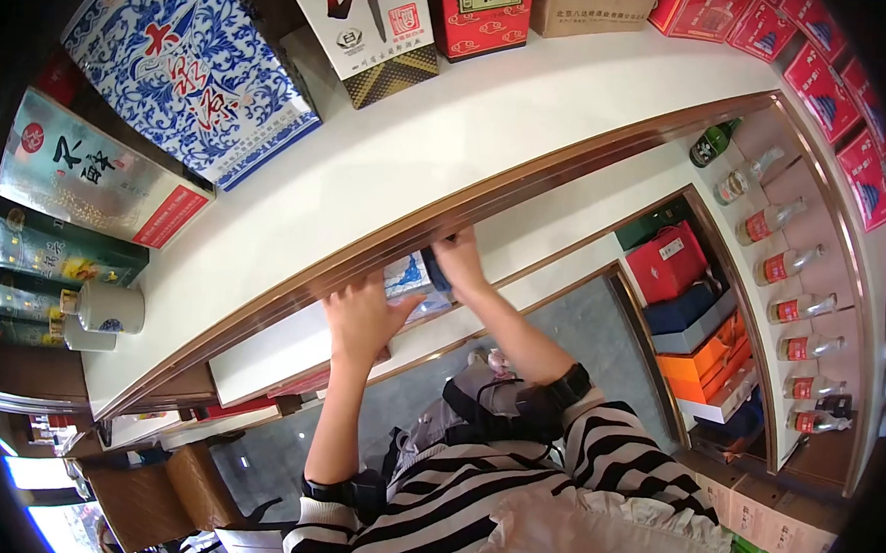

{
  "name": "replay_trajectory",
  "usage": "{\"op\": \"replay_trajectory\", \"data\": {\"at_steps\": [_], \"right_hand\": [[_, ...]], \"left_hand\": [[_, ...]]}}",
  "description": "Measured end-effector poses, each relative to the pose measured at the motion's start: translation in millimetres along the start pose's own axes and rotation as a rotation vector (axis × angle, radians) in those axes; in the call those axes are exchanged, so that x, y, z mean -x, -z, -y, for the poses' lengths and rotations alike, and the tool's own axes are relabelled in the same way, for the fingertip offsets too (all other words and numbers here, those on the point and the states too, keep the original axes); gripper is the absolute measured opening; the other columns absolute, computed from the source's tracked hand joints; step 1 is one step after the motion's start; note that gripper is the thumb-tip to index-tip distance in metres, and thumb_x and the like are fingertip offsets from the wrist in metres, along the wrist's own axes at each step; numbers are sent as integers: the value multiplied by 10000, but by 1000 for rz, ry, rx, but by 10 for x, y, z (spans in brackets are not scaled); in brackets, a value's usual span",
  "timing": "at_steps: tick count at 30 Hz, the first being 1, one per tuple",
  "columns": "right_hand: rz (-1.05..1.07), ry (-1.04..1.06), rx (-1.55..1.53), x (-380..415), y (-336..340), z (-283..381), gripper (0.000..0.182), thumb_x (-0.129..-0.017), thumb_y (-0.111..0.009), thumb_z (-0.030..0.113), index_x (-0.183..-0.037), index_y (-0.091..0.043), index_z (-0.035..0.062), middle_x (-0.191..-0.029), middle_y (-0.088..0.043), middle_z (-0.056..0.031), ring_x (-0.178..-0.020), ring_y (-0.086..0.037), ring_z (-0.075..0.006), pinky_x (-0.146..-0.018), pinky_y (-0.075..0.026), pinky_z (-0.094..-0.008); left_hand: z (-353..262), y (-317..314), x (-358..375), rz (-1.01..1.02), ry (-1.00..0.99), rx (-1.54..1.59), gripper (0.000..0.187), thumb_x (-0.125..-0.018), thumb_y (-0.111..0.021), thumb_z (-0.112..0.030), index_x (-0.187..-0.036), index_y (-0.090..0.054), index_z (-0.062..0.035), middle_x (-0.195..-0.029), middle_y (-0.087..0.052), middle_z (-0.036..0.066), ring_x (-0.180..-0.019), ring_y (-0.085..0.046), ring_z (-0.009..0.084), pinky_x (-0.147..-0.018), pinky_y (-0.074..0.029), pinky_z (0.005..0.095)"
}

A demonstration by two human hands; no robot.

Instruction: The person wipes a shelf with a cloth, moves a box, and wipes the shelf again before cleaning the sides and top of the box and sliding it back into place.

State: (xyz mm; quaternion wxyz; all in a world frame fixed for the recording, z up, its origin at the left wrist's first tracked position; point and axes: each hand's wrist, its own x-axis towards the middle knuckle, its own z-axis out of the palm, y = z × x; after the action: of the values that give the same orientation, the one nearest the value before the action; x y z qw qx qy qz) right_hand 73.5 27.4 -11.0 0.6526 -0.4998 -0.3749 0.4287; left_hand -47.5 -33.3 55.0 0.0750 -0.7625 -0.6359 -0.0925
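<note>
A small blue-and-white box (404,275) is between my hands, just under the brown front edge of the upper shelf (426,223). My left hand (357,319) grips the box from its left side, with the thumb across its near face; the other fingertips are partly hidden at the shelf edge. On the box's right, my right hand (461,264) is closed on a dark, cloth-like item (436,267), which lies against the box. The shelf edge hides part of that grip.
Tall liquor boxes, including a blue-and-white patterned one (195,78), stand along the upper shelf. Several clear bottles (789,265) line the right-hand shelf. Gift bags, one red (667,263) and one orange (704,358), fill a lower compartment. White jars (111,307) stand at left.
</note>
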Motion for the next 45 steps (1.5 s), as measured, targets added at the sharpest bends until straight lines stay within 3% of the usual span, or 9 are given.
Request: {"op": "replay_trajectory", "data": {"at_steps": [12, 15, 17, 21, 25, 33, 37, 39, 45], "right_hand": [[148, -394, 496, 16, 511, -1605, 234, -689, -566, 148, -905, -610, 68, -824, -600, -188, -805, -585, -292, -709, -442, -334], [28, -436, 573, 36, 462, -1070, 256, -704, -551, 153, -933, -596, 50, -828, -600, -187, -789, -586, -278, -705, -434, -328], [61, -387, -13, -62, 422, -881, 218, -750, -541, 124, -910, -552, -23, -778, -599, -94, -674, -555, -156, -610, -432, -278], [140, 134, 35, 101, 112, 274, 175, -763, -534, 128, -811, -552, -39, -715, -574, -62, -653, -499, -98, -592, -413, -259], [111, 131, -12, 218, 75, 134, 191, -713, -533, 63, -884, -550, -19, -774, -567, -200, -692, -557, -310, -633, -422, -331], [221, -332, 660, 513, 673, -1277, 147, -691, -508, 72, -795, -593, 11, -621, -571, -158, -549, -553, -284, -521, -414, -352], [63, -443, 249, 319, 510, -658, 179, -718, -523, 86, -844, -584, -26, -700, -599, -149, -615, -568, -177, -565, -431, -297], [112, -44, 60, 345, 317, -186, 191, -736, -510, 78, -884, -565, -32, -721, -589, -158, -628, -561, -192, -585, -426, -293], [112, -13, 144, 486, 338, -599, 194, -738, -499, 64, -901, -552, -26, -696, -566, -174, -609, -556, -218, -583, -423, -291]], "left_hand": [[0, -5, -4, -9, -37, 25, 814, -583, -630, -534, -1202, -383, -66, -1100, -474, 187, -1050, -398, 380, -924, -185, 528], [-1, -16, 3, -21, -22, -16, 822, -582, -623, -545, -1206, -380, -68, -1119, -465, 190, -1077, -377, 381, -930, -165, 538], [-12, -12, 12, -64, -26, -72, 739, -587, -618, -538, -1145, -450, -84, -1099, -479, 156, -1027, -437, 340, -878, -283, 480], [-10, -9, 21, -46, -22, -47, 744, -581, -623, -535, -1147, -447, -85, -1104, -472, 157, -1023, -436, 343, -885, -259, 500], [-33, 19, 10, -56, -23, -71, 752, -582, -620, -540, -1151, -443, -82, -1109, -469, 156, -1032, -430, 344, -909, -224, 502], [-18, 1, -4, 94, 50, 23, 809, -596, -604, -556, -1199, -391, -60, -1123, -463, 205, -1112, -342, 388, -947, -106, 553], [-8, -12, -1, 13, 9, 9, 813, -596, -598, -566, -1198, -392, -60, -1119, -469, 202, -1109, -349, 385, -948, -111, 550], [-10, -26, 19, 27, 21, 14, 815, -597, -596, -566, -1205, -385, -66, -1130, -462, 200, -1108, -351, 384, -948, -114, 548], [-14, 7, -1, 70, 44, 16, 822, -600, -590, -573, -1218, -371, -78, -1138, -459, 194, -1085, -380, 392, -948, -119, 549]]}}
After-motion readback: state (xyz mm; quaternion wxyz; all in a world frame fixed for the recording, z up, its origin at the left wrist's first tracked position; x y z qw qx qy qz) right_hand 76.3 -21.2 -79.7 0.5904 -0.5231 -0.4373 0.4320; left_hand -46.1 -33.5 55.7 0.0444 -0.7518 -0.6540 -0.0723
